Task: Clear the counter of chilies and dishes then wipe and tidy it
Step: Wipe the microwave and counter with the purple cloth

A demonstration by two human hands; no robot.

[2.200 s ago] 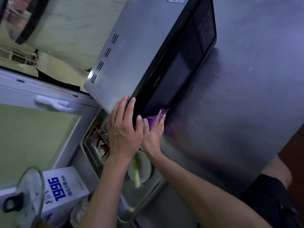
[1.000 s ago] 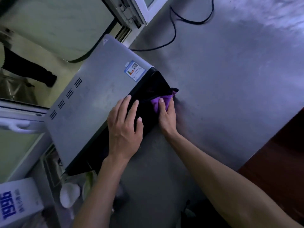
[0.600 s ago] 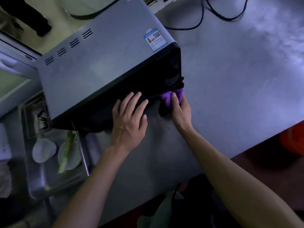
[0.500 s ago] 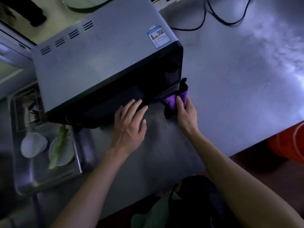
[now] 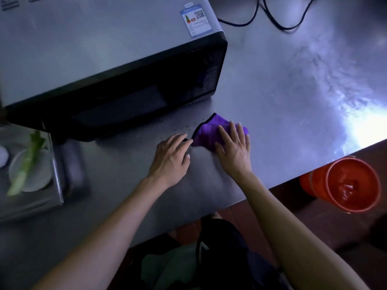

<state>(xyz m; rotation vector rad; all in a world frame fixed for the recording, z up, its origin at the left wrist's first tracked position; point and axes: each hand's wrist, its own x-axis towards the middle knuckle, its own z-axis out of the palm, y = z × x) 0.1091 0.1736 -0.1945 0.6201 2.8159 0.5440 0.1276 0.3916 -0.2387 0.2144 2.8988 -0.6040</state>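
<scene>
Cloth (image 5: 209, 132), purple, lies flat on the steel surface (image 5: 293, 91) just in front of the microwave (image 5: 104, 59). Your right hand (image 5: 234, 147) presses it with straight fingers; your left hand (image 5: 169, 160), loosely curled, touches its edge. Push down evenly and sweep the crumbs (image 5: 184, 127) beside the microwave toward you.

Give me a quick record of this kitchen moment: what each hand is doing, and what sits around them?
surface: steel counter
right hand: flat on purple cloth, fingers straight
left hand: on the counter, fingertips at the cloth's dark edge
behind hands: microwave, apart from the cloth
far left: plate with green stalk
below the counter edge: orange bucket
</scene>
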